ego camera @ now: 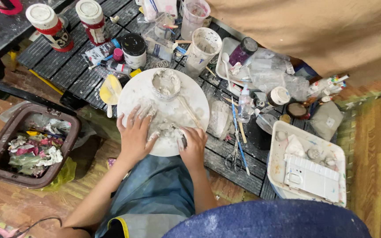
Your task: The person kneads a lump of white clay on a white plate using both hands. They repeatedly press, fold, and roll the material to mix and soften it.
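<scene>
A round white board (190,94) smeared with grey-white paste lies on the dark slatted table (67,66). A small paste-filled cup (166,83) stands on its far side, and a wooden stick (189,111) lies across it. My left hand (134,134) rests flat on the board with fingers spread and coated in paste, touching a wet lump of paste (166,130). My right hand (193,146) is closed around a small dark tool (182,142) whose tip presses into the same lump.
A brown bin (1,145) of crumpled scraps sits on the floor at left. A white tub (283,163) stands at right, with scissors (233,158) beside it. Paint jars (49,26), plastic cups (203,48), a small spray bottle (245,103) and a yellow scraper (110,90) crowd the table's far side.
</scene>
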